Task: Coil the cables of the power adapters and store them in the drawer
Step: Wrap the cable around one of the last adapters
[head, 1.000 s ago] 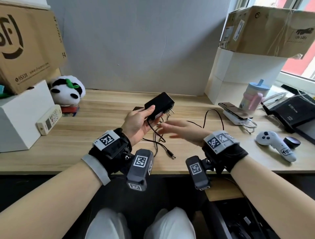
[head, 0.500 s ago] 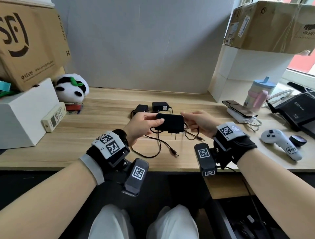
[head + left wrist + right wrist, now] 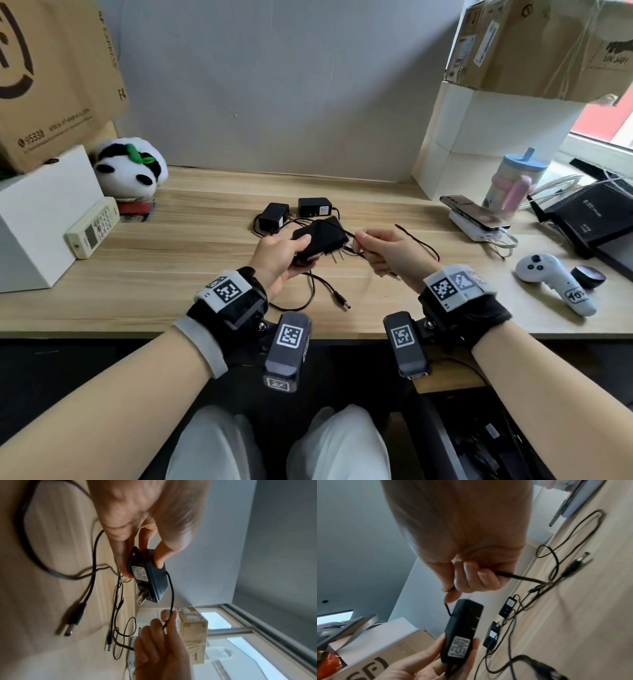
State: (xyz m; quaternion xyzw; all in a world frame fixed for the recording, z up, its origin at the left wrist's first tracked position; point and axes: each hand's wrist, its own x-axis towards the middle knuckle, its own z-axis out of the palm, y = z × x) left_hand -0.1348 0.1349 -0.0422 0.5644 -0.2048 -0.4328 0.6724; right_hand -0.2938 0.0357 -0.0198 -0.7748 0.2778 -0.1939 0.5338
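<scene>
My left hand [image 3: 294, 251] grips a black power adapter [image 3: 320, 240] just above the wooden desk [image 3: 171, 281], prongs pointing down toward me. My right hand [image 3: 371, 248] pinches its thin black cable [image 3: 350, 234] close to the adapter's right end. The left wrist view shows the cable [image 3: 172, 592] running from the adapter [image 3: 149, 574] to the right fingers [image 3: 169, 618]. In the right wrist view the cable [image 3: 522, 578] leaves that fist towards the desk. Two more black adapters [image 3: 273, 216] [image 3: 314, 206] lie behind, and a barrel plug [image 3: 340, 303] lies in front.
A panda plush [image 3: 130, 168], a remote [image 3: 92, 228] and a white box [image 3: 37, 219] are on the left. On the right are a phone [image 3: 474, 214], a cup [image 3: 510, 185], a white controller [image 3: 555, 277] and a black router [image 3: 589, 219]. Loose cables cross the desk's middle.
My left hand brought the adapter down from a raised position to just above the desk. My right hand, open a second ago, took hold of the cable beside it.
</scene>
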